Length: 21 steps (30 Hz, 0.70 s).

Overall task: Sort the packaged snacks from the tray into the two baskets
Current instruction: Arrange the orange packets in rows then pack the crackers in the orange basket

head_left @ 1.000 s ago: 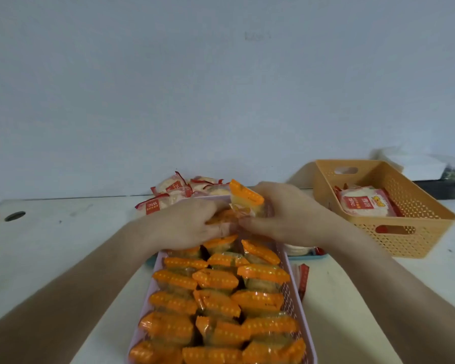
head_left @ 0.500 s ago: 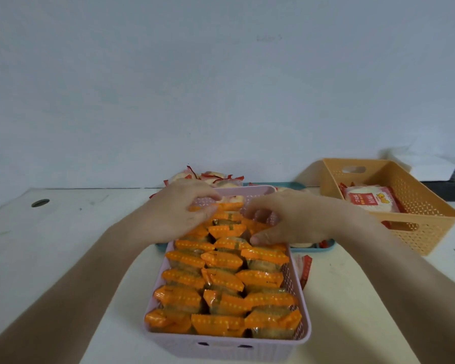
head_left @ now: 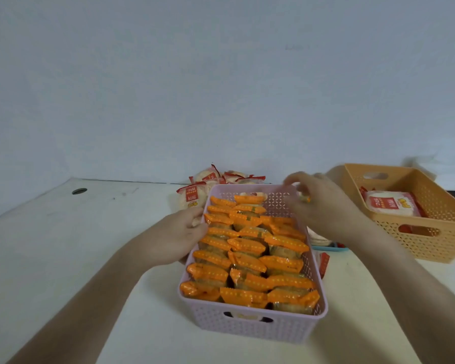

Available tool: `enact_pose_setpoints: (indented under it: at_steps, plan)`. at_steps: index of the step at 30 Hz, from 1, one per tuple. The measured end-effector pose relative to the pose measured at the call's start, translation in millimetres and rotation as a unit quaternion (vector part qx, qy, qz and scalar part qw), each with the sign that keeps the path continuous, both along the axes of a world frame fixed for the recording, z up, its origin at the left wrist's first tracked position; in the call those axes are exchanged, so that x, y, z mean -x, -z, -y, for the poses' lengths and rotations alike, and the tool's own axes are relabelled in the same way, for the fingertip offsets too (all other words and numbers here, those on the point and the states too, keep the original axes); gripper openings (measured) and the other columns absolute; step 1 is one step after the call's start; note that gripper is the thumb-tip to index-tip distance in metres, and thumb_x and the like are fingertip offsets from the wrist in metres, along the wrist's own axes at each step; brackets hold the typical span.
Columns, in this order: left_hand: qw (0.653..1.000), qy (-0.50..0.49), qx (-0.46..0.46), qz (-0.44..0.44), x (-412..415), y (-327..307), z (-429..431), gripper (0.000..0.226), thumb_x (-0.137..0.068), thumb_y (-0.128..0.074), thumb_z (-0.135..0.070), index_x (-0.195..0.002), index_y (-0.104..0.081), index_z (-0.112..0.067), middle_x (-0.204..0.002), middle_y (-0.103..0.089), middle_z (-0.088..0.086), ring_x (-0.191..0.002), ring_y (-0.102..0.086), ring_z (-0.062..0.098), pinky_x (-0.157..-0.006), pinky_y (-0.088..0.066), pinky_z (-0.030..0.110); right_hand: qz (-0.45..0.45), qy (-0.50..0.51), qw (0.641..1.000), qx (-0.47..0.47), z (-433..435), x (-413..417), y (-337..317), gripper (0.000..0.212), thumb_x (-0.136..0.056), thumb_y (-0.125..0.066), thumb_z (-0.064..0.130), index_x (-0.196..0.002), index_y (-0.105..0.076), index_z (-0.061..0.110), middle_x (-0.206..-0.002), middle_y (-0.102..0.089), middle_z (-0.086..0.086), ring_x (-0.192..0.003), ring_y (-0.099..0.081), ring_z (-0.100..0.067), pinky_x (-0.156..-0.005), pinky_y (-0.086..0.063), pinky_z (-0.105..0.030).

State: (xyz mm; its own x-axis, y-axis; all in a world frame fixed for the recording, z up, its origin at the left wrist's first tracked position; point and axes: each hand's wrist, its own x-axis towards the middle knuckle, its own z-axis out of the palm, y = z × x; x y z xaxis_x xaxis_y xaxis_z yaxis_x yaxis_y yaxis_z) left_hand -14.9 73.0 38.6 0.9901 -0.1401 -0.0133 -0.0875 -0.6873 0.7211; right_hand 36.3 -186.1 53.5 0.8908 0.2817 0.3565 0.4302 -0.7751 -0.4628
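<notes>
**HANDS PART: ORANGE PACKET SEATED IN THE FAR ROW**

**Change.** One second earlier, both hands hold a single orange packet above the far end of the pink basket (head_left: 252,327). Half a second earlier, both press into the far rows. Now the hands are apart and no packet is held clear above the rows. By this evidence the packet has joined the orange packets (head_left: 247,261), which stand in close rows at lower centre of the frame.

**Hands.** The left hand (head_left: 180,233) rests against the left wall of the pink basket with its fingers relaxed, touching the rim. It appears to steady the basket. The right hand (head_left: 323,206) is raised over the far right corner of the basket, with its fingers bent downward. It is blurred by motion. A small orange patch shows beneath its fingers, but it cannot be determined whether the hand holds anything.

**Remaining stock.** Red-and-white packets (head_left: 195,195) lie piled behind the pink basket at upper centre. Only a blue edge of the tray (head_left: 329,248) shows, to the right of the basket. The orange basket (head_left: 444,232) stands on the surface (head_left: 76,258) at the right edge of the frame, well apart, and contains a red-and-white packet (head_left: 389,206).

**Consequence.** The pink basket is almost full, with space only at its far right corner. Most of the remaining work appears to be moving red-and-white packets to the orange basket.
</notes>
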Motion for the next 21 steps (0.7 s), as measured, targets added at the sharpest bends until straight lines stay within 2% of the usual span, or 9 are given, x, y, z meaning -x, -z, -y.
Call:
enact_pose_setpoints:
  at_steps: [2,4,6,7,9,12,14,18,21]
  plan:
    - [0.999,-0.019,-0.023,0.027,2.8,0.6,3.7,0.025,-0.101,-0.039,-0.036,-0.117,-0.058,-0.042,-0.095,-0.070,-0.018,-0.082,-0.068,0.003,-0.067,-0.054,0.024,-0.067,0.071,0.995,0.026,-1.1,5.9,3.8,0.037,-0.100,-0.041,0.035,-0.133,-0.043,0.021,-0.118,-0.061,-0.010,-0.101,-0.061,-0.026,-0.084,-0.052,-0.040]
    - [0.997,-0.042,-0.048,0.037,7.1,-0.8,7.0,0.027,-0.100,-0.039,-0.032,-0.114,-0.061,-0.036,-0.097,-0.069,-0.015,-0.087,-0.066,0.005,-0.079,-0.056,0.033,-0.147,0.054,0.987,-0.032,-4.1,14.2,6.1,0.031,-0.101,-0.038,0.031,-0.130,-0.040,0.019,-0.107,-0.063,-0.007,-0.087,-0.067,-0.026,-0.072,-0.059,-0.042]
    - [0.994,-0.064,-0.074,0.050,9.5,-1.7,7.4,0.026,-0.100,-0.038,-0.030,-0.111,-0.061,-0.028,-0.101,-0.068,-0.012,-0.092,-0.065,0.008,-0.087,-0.054,0.039,-0.160,0.029,0.981,-0.105,-9.1,25.9,2.3,0.023,-0.100,-0.039,0.026,-0.123,-0.042,0.024,-0.091,-0.063,-0.002,-0.073,-0.069,-0.024,-0.061,-0.061,-0.042]
    - [0.992,-0.076,-0.084,0.054,11.5,-3.4,5.2,0.023,-0.100,-0.037,-0.028,-0.109,-0.058,-0.025,-0.103,-0.065,-0.011,-0.095,-0.063,0.010,-0.089,-0.053,0.038,-0.148,0.018,0.982,-0.119,-13.1,29.2,1.4,0.020,-0.099,-0.040,0.024,-0.119,-0.043,0.026,-0.088,-0.063,-0.001,-0.072,-0.070,-0.025,-0.060,-0.061,-0.044]
    - [0.988,-0.108,-0.098,0.052,16.6,-8.4,-8.0,0.019,-0.101,-0.038,-0.025,-0.112,-0.053,-0.025,-0.108,-0.059,-0.009,-0.102,-0.059,0.014,-0.092,-0.049,0.035,-0.125,-0.005,0.984,-0.124,-25.7,34.7,-0.5,0.021,-0.096,-0.042,0.022,-0.116,-0.046,0.026,-0.093,-0.066,-0.003,-0.079,-0.070,-0.027,-0.068,-0.060,-0.049]
    - [0.979,-0.157,-0.120,0.050,22.4,-16.1,-40.7,0.035,-0.098,-0.044,-0.025,-0.131,-0.053,-0.019,-0.125,-0.062,0.001,-0.109,-0.061,0.021,-0.097,-0.048,0.042,-0.106,-0.030,0.987,-0.114,-53.8,36.0,3.5,0.036,-0.093,-0.045,0.023,-0.129,-0.044,0.022,-0.113,-0.064,-0.007,-0.099,-0.065,-0.028,-0.085,-0.053,-0.050]
    - [0.975,-0.179,-0.122,0.050,28.6,-21.1,-62.0,0.033,-0.097,-0.047,-0.025,-0.128,-0.056,-0.022,-0.119,-0.065,0.003,-0.104,-0.063,0.023,-0.094,-0.050,0.045,-0.119,-0.051,0.983,-0.133,-76.9,35.8,9.1,0.036,-0.093,-0.046,0.025,-0.128,-0.044,0.021,-0.118,-0.063,-0.007,-0.102,-0.063,-0.028,-0.088,-0.052,-0.049]
    - [0.964,-0.231,-0.131,0.033,35.7,-21.9,-98.4,0.034,-0.097,-0.045,-0.023,-0.129,-0.057,-0.019,-0.124,-0.063,0.009,-0.105,-0.062,0.028,-0.093,-0.051,0.045,-0.170,-0.078,0.969,-0.162,-120.4,42.0,14.2,0.026,-0.094,-0.042,0.024,-0.110,-0.056,0.008,-0.101,-0.068,-0.012,-0.087,-0.064,-0.030,-0.080,-0.055,-0.047]
    - [0.955,-0.258,-0.144,0.007,35.3,-14.7,-111.4,0.037,-0.098,-0.042,-0.019,-0.132,-0.054,-0.016,-0.129,-0.059,0.013,-0.106,-0.059,0.029,-0.083,-0.050,0.036,-0.190,-0.082,0.964,-0.165,-139.2,42.3,21.6,0.022,-0.092,-0.040,0.020,-0.091,-0.056,0.005,-0.091,-0.065,-0.017,-0.079,-0.059,-0.029,-0.080,-0.053,-0.048]
